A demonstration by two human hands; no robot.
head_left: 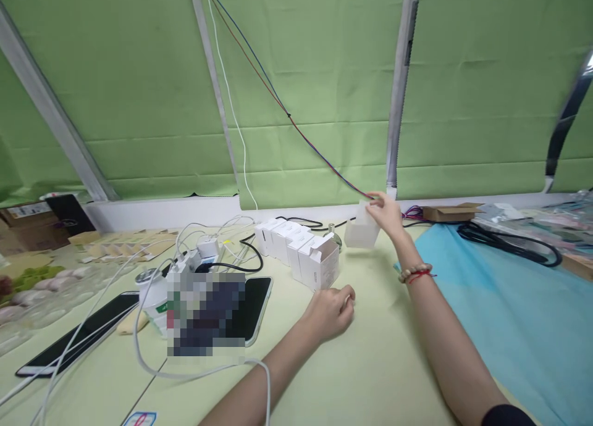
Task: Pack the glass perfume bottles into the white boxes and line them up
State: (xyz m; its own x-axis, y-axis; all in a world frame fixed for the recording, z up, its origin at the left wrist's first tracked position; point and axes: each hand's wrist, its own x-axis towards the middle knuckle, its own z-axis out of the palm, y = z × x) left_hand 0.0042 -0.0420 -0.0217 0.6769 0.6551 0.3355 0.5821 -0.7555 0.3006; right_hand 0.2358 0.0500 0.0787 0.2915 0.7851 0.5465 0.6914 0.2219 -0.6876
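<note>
Held carton (362, 233): a white one, somewhat blurred, to the right of the row of boxes (299, 250), near its front end; whether its base touches the table I cannot tell.
Right hand (386, 213): pinches the carton's upper right edge between thumb and fingers, nearly closed. A light pinch seems best, since thin card would likely dent under pressure.
Flap: what looks like a raised panel tops the held carton; gripping the firmer side wall should spare its crease.
Row of boxes: white, standing close together. Handling the carton well calls for leaving a gap here, so that no box gets nudged.
Front box (319, 268): ends the row on the near side, its top flap lifted, an easy thing to snag with a sleeve or wrist.
Left hand (331, 312): just in front of the row, fingers loosely curled; nothing shows in it, though the palm is hidden. It could steady the front box.
Glassy item (337, 239): right behind the front box, partly hidden; probably easy to tip, so worth care.
Black cable (252, 259): loops left of the row.
Blue sheet (500, 309): well to the row's right, beyond the right forearm.
</note>
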